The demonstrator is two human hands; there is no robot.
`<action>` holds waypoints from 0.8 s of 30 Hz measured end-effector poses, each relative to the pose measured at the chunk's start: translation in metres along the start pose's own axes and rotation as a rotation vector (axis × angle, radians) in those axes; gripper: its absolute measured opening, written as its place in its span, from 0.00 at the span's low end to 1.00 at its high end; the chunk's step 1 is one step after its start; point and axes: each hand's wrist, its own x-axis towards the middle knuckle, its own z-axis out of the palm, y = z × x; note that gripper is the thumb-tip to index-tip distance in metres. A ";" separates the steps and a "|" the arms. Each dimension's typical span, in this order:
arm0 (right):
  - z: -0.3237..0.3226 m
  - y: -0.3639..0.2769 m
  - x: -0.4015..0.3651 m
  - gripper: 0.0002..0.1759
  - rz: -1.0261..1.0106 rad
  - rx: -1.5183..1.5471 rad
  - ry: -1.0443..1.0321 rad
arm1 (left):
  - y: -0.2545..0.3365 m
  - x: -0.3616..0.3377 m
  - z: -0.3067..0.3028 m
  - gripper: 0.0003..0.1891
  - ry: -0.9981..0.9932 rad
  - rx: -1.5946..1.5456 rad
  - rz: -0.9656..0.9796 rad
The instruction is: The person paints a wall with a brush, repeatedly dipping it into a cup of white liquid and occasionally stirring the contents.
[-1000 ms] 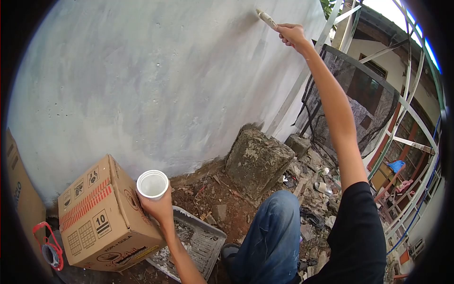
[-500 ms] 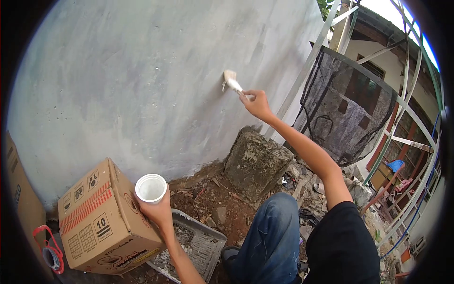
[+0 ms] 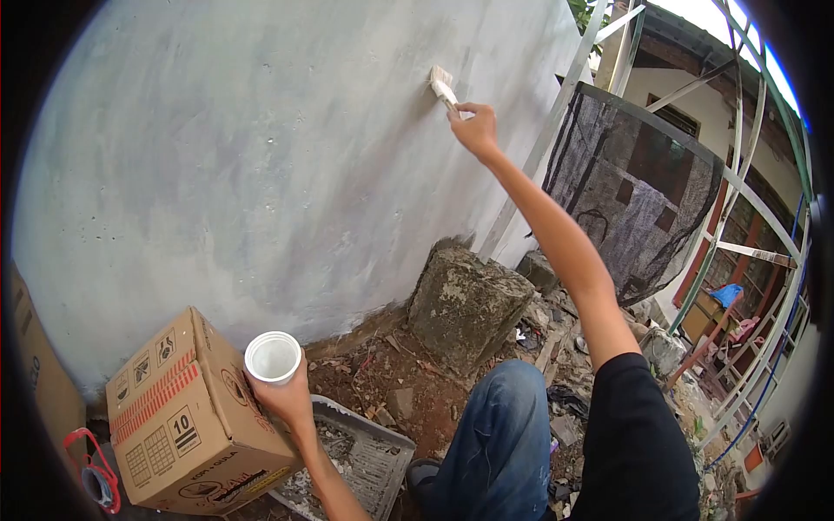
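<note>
My right hand is closed round the handle of a paintbrush, whose pale bristles meet the wall high up. The wall is grey-white with streaky patches. Low on the left, my left hand grips a white plastic cup from below and the side, its open mouth facing up. A whitish coating shows inside the cup. Close beside that hand stands a cardboard box, and under the forearm lies a grey paint tray with white residue.
A big rough stone block sits against the wall's foot, with rubble around it. Dark netting hangs on a metal frame at right. A roll of tape in a red dispenser lies at lower left, near another box.
My right hand and the paintbrush have moved up along the wall and slightly to the right. My left hand still holds the cup in nearly the same place.
</note>
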 end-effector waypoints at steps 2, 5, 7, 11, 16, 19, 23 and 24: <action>-0.001 0.001 -0.011 0.16 -0.047 -0.013 -0.039 | -0.004 0.001 0.001 0.32 -0.002 -0.034 -0.010; -0.015 0.003 -0.033 0.16 -0.089 -0.044 -0.176 | -0.003 0.003 -0.001 0.32 0.005 -0.004 0.024; -0.027 0.008 -0.041 0.16 -0.136 -0.096 -0.299 | -0.004 0.004 -0.002 0.32 -0.003 -0.019 -0.001; -0.062 0.001 -0.027 0.17 -0.094 -0.119 -0.501 | -0.002 0.003 -0.004 0.32 -0.018 0.008 0.004; -0.092 -0.032 0.054 0.17 0.060 -0.003 -0.518 | 0.008 0.002 -0.002 0.31 0.006 -0.021 0.031; -0.093 -0.050 0.107 0.17 0.084 0.024 -0.383 | 0.006 0.005 -0.003 0.31 0.018 -0.020 0.045; -0.085 -0.060 0.109 0.17 0.054 0.016 -0.320 | 0.004 0.005 -0.001 0.31 0.038 -0.002 0.024; -0.081 -0.058 0.099 0.17 0.054 0.013 -0.338 | 0.006 0.005 -0.001 0.31 0.037 -0.007 0.027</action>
